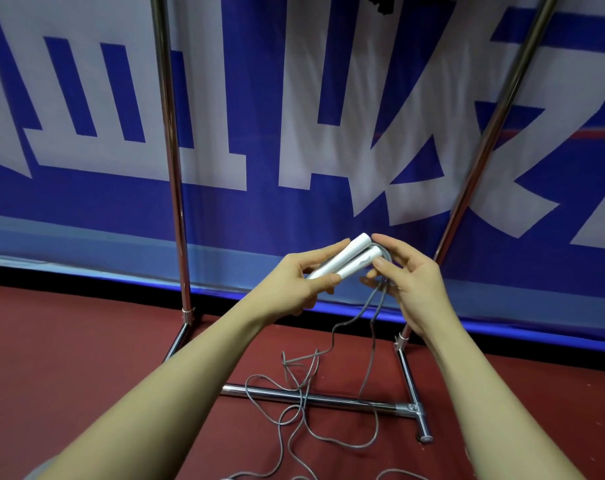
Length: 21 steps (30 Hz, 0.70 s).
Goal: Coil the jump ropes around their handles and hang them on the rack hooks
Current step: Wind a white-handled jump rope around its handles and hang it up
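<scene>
Left hand [306, 282] clamps both handles [342, 259] paired as a core; right hand [408, 278], at 3 o'clock, probably pinches rope [372, 306] to wrap.

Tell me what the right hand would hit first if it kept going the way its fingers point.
The right hand points up-left at the two white handles held by the left hand. Its fingertips already seem to touch the gray rope at the handle ends, so those come first.

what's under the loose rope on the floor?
The grey rope lies on the red floor and crosses the rack's bottom bar. Floor beneath the forearms is hidden.
</scene>
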### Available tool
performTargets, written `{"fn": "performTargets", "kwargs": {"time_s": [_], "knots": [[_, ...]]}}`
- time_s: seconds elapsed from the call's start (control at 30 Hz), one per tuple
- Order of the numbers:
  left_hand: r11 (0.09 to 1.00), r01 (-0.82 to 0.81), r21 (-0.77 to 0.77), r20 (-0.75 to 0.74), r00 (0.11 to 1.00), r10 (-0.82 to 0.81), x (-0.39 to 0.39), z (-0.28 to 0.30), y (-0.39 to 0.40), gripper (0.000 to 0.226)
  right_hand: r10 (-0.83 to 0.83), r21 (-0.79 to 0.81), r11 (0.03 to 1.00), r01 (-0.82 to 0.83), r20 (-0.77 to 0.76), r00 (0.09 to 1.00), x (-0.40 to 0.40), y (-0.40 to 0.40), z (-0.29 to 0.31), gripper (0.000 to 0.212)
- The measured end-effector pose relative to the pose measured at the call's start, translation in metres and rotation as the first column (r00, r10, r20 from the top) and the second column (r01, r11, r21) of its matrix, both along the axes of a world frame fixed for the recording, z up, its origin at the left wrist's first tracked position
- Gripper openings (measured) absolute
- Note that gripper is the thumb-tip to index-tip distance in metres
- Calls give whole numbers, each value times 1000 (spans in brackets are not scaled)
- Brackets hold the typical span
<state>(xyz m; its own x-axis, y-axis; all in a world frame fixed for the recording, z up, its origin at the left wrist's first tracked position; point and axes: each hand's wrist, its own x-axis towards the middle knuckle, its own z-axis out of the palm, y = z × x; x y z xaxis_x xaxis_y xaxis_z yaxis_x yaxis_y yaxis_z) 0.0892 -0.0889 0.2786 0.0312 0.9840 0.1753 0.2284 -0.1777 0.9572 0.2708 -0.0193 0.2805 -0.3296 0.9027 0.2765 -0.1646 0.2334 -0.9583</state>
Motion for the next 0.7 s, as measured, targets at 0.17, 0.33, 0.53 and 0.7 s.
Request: {"fn": "performTargets", "kwargs": {"time_s": [0.17,0.33,0.53,0.7], "knots": [[1000,17,5,82,997,-17,-2,-1,-3,53,-41,25,999,39,70,997,5,2,1,24],[999,-34,13,-29,999,34,-11,3,0,52,-164,60,986,157,149,975,6,5,-1,11],[999,-20,48,-427,903,39,-12,-3,0,52,-195,30,981,193,142,970,7,4,-3,10],[999,-36,22,-584,811,42,-15,-5,1,52,14,-10,1000,-13,102,995,7,-3,6,16]]}}
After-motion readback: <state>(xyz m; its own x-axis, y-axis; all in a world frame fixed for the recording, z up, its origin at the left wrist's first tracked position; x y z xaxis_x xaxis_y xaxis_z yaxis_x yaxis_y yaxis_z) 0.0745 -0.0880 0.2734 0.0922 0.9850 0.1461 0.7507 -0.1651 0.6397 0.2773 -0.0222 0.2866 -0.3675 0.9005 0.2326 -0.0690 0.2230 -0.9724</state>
